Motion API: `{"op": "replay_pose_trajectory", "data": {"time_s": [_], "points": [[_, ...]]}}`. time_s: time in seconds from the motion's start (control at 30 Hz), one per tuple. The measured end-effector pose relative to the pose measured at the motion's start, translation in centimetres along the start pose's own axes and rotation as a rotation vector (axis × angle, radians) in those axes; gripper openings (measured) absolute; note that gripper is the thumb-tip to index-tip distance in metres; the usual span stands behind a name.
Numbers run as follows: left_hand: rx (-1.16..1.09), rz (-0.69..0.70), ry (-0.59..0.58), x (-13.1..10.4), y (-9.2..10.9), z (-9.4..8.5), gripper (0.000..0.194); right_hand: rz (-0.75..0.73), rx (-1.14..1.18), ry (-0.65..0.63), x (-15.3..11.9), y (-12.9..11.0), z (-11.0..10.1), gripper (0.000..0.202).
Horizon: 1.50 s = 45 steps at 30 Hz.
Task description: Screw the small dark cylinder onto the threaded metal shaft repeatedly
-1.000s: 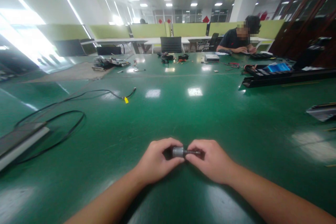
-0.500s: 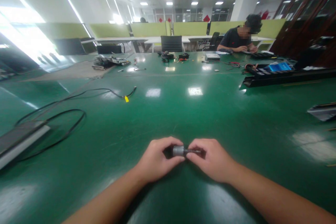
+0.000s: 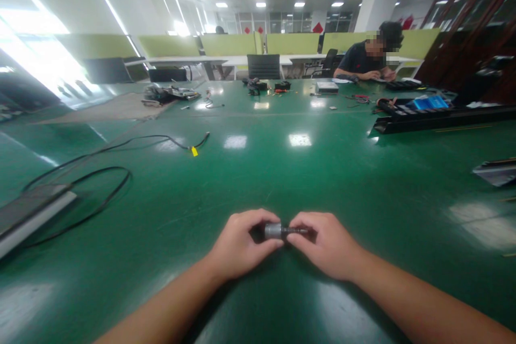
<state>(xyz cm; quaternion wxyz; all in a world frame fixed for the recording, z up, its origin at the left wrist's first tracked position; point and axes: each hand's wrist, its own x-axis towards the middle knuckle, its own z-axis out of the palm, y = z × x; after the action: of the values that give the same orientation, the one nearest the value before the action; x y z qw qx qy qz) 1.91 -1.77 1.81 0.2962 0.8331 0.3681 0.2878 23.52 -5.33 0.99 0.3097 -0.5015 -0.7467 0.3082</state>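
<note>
Grey cylinder [image 3: 273, 231] lies between the left grip's [image 3: 239, 244] clamped fingertips; right grip [image 3: 330, 244] pinches its shaft [image 3: 292, 230]

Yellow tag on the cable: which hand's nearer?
Left. The left hand is on the near side of the yellow tag and slightly right of it; the right hand is also on the near side but farther right. Both hold the metal part.

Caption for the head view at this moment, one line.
Left hand grips the grey cylinder, right hand its dark shaft, above a green table.
</note>
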Motion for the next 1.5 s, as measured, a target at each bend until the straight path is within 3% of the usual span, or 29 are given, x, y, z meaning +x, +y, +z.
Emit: {"op": "replay_pose_trajectory", "data": {"time_s": [1.5], "points": [[0.003,-0.011,0.053,-0.25,-0.26,-0.25,0.022,0.019,0.064,0.020,-0.02,0.27,0.16,0.013]]}}
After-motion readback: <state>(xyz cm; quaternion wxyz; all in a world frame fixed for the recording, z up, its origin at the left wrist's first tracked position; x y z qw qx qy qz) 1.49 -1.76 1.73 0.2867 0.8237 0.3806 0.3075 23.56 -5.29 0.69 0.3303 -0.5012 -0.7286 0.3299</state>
